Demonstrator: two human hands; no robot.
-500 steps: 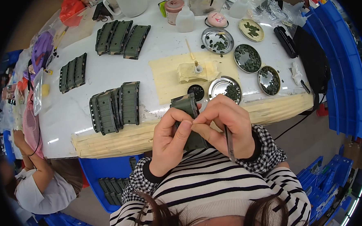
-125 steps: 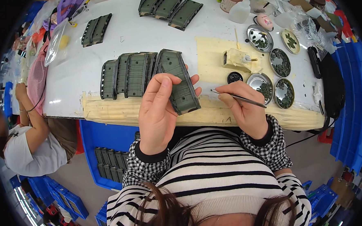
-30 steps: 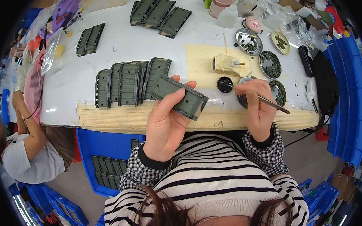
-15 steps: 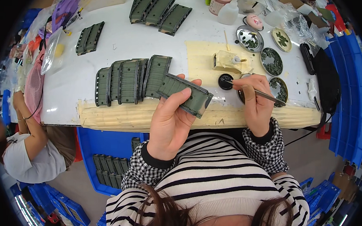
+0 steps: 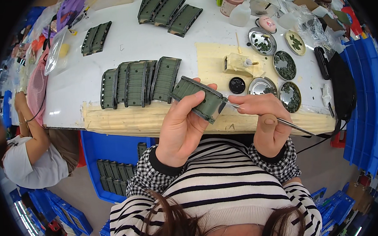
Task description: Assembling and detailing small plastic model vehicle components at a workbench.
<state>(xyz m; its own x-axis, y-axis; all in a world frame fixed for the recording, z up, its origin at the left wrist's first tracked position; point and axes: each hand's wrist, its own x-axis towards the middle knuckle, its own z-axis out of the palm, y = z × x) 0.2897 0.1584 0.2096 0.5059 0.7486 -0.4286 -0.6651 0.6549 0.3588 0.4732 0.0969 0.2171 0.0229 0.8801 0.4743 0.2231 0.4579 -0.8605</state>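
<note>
Workshop, probably: blue parts bin [image 5: 109, 144]

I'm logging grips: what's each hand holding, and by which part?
The left hand holds a green panel across its middle; the right hand, a thin metal tool by its shaft, behind the tip.

"What did we see on the upper body?"
"We saw a cream knit top [image 5: 213, 181] with dark horizontal stripes, thin and thick, and a ribbed neckband [image 5: 241, 209]."
"And the forearms?"
"We noted puffy black-and-white checked sleeves [image 5: 142, 174], gathered into plain black cuffs [image 5: 166, 167]. What looked like a tan wrap [image 5: 268, 122] covered the tip of the right thumb [image 5: 265, 139]."
"We also noticed loose, long hair [image 5: 173, 219] on either side of the neckband."
</note>
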